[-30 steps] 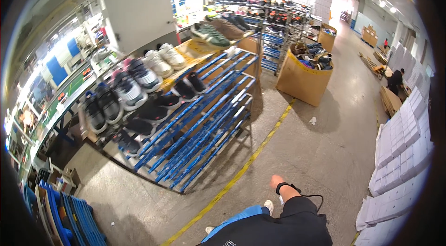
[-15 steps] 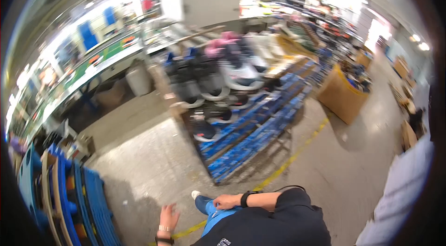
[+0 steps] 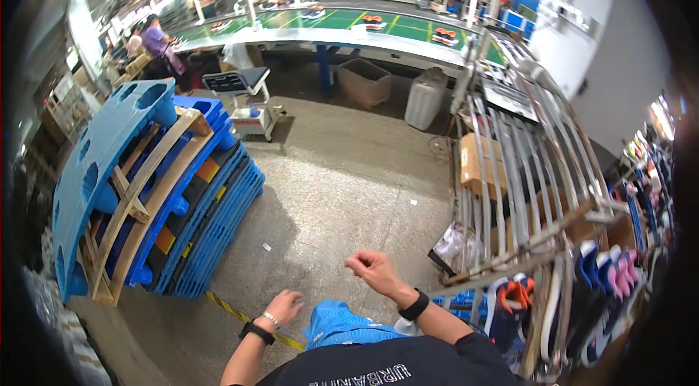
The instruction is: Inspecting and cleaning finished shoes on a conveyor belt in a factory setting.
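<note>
My left hand (image 3: 284, 307) hangs in front of me over the floor, fingers loosely bent and apart, with nothing in it. A light bracelet and a dark wristband circle that wrist. Higher and to the right, my right hand (image 3: 373, 270) is raised, its fingers half curled without an object between them; a black watch (image 3: 413, 305) sits on this wrist. Neither hand touches anything. Nearest to the left hand on that side is a stack of pallets (image 3: 211, 218), mostly blue plastic with a wooden one among them. A metal rack (image 3: 520, 175) of long bars stands right of the right hand.
Shoes (image 3: 507, 306) fill a rack at lower right. A cardboard box (image 3: 482, 166) sits within the metal rack. Ahead runs a green conveyor (image 3: 342, 20) carrying shoes, with a chair (image 3: 237, 84), a bin (image 3: 364, 82) and a white container (image 3: 426, 98) before it. A person in purple (image 3: 156, 40) works at far left.
My view has swung left, bringing the pallets and conveyor forward and moving the shoe rack to the right edge. My right hand has come up from beside my leg.
</note>
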Tool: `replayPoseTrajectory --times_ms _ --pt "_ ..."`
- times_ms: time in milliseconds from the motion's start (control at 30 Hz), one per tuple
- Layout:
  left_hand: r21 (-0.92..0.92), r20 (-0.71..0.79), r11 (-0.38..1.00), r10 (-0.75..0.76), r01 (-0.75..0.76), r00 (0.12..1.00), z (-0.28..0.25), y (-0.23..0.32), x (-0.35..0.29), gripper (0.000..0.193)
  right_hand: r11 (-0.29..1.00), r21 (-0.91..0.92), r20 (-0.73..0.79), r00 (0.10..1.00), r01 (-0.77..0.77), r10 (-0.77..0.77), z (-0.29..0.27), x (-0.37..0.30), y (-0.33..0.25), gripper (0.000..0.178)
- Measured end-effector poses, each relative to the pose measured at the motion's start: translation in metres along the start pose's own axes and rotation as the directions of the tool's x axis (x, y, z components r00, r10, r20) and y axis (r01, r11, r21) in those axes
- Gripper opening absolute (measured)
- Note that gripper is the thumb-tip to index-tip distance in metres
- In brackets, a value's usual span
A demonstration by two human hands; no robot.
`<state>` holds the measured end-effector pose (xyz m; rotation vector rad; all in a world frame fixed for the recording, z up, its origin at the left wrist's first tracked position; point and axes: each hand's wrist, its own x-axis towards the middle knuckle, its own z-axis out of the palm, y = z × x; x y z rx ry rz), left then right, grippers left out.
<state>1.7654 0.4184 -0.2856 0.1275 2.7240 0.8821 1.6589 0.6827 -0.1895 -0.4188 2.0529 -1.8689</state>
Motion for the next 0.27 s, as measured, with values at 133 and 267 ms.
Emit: replayPoseTrajectory --times_ms 133,267 --pt "-0.239 -0.299 0.962 -0.205 0.134 0.932 -0.055 -0.028 0.011 0.021 0.996 0.023 -0.146 0.986 0.087 -0.083 -0.030 0.077 -0.048 0.018" --pt "-0.355 -0.726 0.930 -0.208 -0.097 0.655 -0.190 0.009 0.090 0.015 0.979 -0.045 -0.265 0.942 0.199 -0.203 -0.056 0.160 -0.080 0.016"
